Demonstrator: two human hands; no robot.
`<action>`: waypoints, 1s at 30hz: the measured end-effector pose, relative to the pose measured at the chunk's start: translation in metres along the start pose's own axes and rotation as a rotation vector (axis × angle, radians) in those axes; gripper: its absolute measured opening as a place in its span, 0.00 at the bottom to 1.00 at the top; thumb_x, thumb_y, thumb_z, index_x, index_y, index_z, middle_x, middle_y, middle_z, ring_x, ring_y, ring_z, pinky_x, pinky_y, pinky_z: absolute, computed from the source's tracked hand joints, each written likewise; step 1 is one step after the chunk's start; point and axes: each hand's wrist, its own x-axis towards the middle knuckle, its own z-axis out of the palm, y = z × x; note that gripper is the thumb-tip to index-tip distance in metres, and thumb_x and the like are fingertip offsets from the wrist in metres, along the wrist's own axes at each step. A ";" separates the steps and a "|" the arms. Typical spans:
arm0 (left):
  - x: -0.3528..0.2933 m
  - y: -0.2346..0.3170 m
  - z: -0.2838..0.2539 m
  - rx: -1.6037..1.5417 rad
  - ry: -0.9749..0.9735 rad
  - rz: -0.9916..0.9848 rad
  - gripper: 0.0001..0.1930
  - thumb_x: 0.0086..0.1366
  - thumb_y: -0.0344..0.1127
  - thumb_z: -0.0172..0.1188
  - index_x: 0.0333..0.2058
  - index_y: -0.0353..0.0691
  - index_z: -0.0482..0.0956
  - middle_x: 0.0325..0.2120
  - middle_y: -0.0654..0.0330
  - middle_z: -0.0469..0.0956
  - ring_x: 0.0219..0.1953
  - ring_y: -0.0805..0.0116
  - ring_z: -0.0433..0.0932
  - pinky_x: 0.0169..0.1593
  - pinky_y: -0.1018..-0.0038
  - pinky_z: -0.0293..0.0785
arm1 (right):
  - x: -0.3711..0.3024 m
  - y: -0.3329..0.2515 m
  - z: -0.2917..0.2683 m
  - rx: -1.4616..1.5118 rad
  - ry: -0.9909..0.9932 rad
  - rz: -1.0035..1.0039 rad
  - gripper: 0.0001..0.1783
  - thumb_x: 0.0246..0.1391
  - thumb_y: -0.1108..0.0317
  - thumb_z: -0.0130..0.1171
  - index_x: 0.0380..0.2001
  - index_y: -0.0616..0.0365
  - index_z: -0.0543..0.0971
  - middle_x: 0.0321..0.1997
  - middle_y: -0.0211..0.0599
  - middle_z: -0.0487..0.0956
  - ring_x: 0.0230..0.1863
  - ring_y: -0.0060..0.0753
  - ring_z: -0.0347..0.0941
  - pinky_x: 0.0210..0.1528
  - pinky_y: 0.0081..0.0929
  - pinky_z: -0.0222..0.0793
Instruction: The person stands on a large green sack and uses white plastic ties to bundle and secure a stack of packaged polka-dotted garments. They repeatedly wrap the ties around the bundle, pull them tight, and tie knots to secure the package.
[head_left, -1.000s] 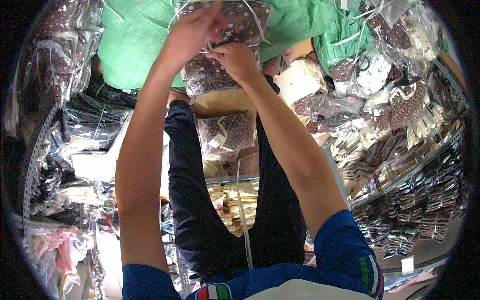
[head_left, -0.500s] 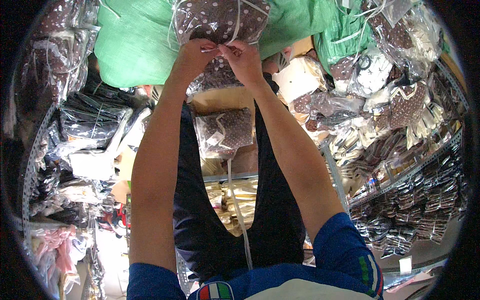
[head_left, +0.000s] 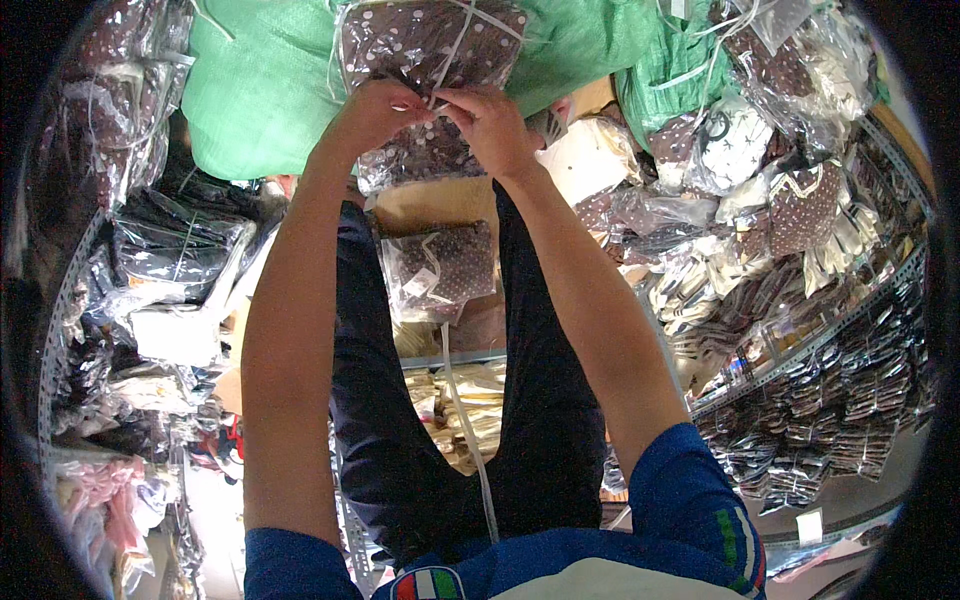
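Note:
A bundle of brown, white-dotted fabric items in clear plastic [head_left: 395,50] lies in front of me on green woven sacking. White flat string [head_left: 455,48] crosses over its top. My left hand [head_left: 375,118] is at the bundle's near edge, its fingers pinched on the string. Beside it, my right hand [head_left: 492,128] also pinches the string, thumb and forefinger together. The two sets of fingertips almost meet where the string comes together; the exact knot or loop is too small to make out.
Below the bundle, between my legs, sits another dotted packet [head_left: 445,268]. A loose white strip [head_left: 462,415] hangs down towards me. The green sacking [head_left: 255,95] spreads behind. Metal racks with bagged goods stand on both sides, including dark packets [head_left: 175,240] left and stacked packets [head_left: 830,400] right.
The view has shifted a little. My right hand has turned slightly and its fingers are more bent over the string. The string across the bundle now runs at more of a slant.

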 end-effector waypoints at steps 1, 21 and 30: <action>0.000 -0.002 0.000 0.046 0.014 0.059 0.15 0.54 0.44 0.67 0.31 0.38 0.83 0.30 0.54 0.81 0.34 0.62 0.81 0.39 0.68 0.76 | 0.000 -0.002 -0.001 -0.030 -0.023 0.002 0.09 0.50 0.71 0.61 0.37 0.52 0.81 0.36 0.42 0.80 0.37 0.48 0.75 0.39 0.37 0.72; -0.022 -0.009 -0.001 0.299 0.293 0.104 0.08 0.56 0.39 0.63 0.32 0.44 0.84 0.27 0.54 0.77 0.33 0.55 0.77 0.38 0.63 0.72 | -0.024 0.019 0.002 0.242 0.002 0.347 0.14 0.51 0.66 0.64 0.39 0.59 0.75 0.24 0.33 0.76 0.26 0.27 0.73 0.30 0.28 0.70; -0.032 0.010 0.000 0.099 0.314 -0.016 0.15 0.56 0.45 0.65 0.38 0.42 0.83 0.29 0.50 0.78 0.31 0.57 0.79 0.35 0.66 0.74 | -0.021 -0.007 0.007 0.094 0.052 0.284 0.19 0.45 0.66 0.68 0.40 0.57 0.75 0.30 0.35 0.76 0.30 0.30 0.75 0.35 0.28 0.72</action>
